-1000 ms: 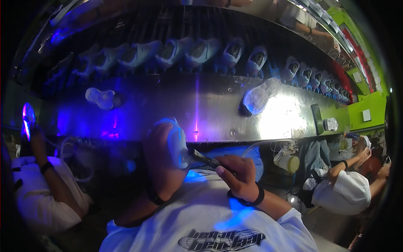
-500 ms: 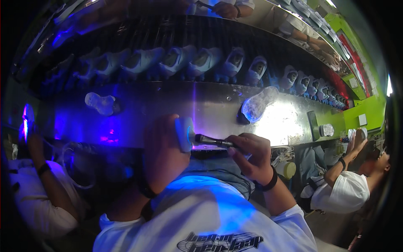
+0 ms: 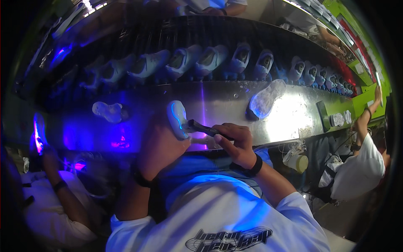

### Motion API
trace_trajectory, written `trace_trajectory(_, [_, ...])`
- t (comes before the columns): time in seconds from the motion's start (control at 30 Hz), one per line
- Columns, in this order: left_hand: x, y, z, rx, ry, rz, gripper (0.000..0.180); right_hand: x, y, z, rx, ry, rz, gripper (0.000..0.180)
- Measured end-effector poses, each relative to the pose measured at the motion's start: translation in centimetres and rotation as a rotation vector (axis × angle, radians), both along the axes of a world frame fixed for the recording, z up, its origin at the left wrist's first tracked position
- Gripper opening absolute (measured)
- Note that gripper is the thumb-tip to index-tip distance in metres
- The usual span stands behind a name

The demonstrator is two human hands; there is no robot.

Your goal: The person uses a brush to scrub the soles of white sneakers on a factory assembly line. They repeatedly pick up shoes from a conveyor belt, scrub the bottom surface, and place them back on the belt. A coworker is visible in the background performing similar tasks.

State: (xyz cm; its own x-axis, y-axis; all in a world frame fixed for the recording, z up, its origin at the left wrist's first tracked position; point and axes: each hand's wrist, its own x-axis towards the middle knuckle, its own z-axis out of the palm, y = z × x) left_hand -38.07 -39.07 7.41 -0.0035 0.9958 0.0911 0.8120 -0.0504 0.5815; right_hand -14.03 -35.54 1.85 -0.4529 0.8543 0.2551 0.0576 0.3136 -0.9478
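Note:
A white shoe sole (image 3: 179,114) is gripped in my left hand (image 3: 161,147), held over the near edge of the metal bench. A blue glowing line runs along its rim. My right hand (image 3: 238,145) pinches the dark handle of a brush (image 3: 205,128). The brush head meets the sole's right side, low down near my left fingers. Most of my left fingers are hidden behind the sole and the back of the hand.
White shoes (image 3: 182,58) stand in a row on a dark conveyor behind the bench (image 3: 222,111). A pale sole (image 3: 107,111) lies left on the bench, a larger sole (image 3: 268,98) right. Co-workers sit either side; the left one's hand (image 3: 49,157) holds a lit sole. A pale tub (image 3: 299,164) stands below.
My left hand has tilted the sole, turning more of its side into view. The brush has shifted left and up along it. At right, the co-worker's arm has risen.

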Motion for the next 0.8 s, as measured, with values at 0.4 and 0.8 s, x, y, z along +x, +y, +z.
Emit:
trace_trajectory(0.4, [-3.1, 1.2, -0.1, -0.166, 0.069, -0.029, 0.088, -0.9, -2.1, -3.6, -0.082, -0.147, -0.082, 0.023])
trace_trajectory(0.8, [-5.2, -2.8, -3.7, -0.179, -0.824, 0.024, 0.111, 0.1, -2.0, 4.0, -0.257, -0.237, -0.108, 0.028])
